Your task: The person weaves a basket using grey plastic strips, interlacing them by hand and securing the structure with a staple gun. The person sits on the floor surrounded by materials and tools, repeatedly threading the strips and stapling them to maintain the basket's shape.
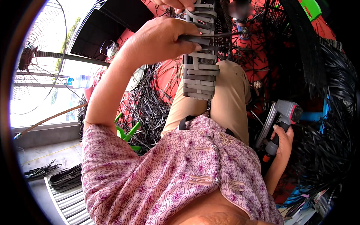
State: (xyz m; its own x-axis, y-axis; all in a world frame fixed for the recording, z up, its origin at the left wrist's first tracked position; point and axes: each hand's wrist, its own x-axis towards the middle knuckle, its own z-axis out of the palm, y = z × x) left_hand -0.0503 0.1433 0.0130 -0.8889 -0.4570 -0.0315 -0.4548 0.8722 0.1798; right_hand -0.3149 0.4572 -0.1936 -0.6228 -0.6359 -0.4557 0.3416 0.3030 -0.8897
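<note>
My left hand [163, 39] reaches over a narrow woven frame piece [200, 80], its thumb and fingers pinching a dark flat plastic strip [221, 35] that stretches out to the right. Grey strips cross over and under on the near end of the piece, which lies above my lap. Off to my right side, my right hand [284, 139] grips the handle of a grey-and-black air stapler [284, 111]. The tool is held away from the weaving. At the top edge, another person's hand [174, 3] touches the far part of the piece, where loose strips curl up.
Heaps of black strips [148, 99] lie on the red floor to my left, and more [318, 150] hang and pile at the right. Green chair-like parts [131, 131] stand by my left side. Beyond the far end is someone's sandalled foot [243, 32]. A fan [28, 56] stands far left.
</note>
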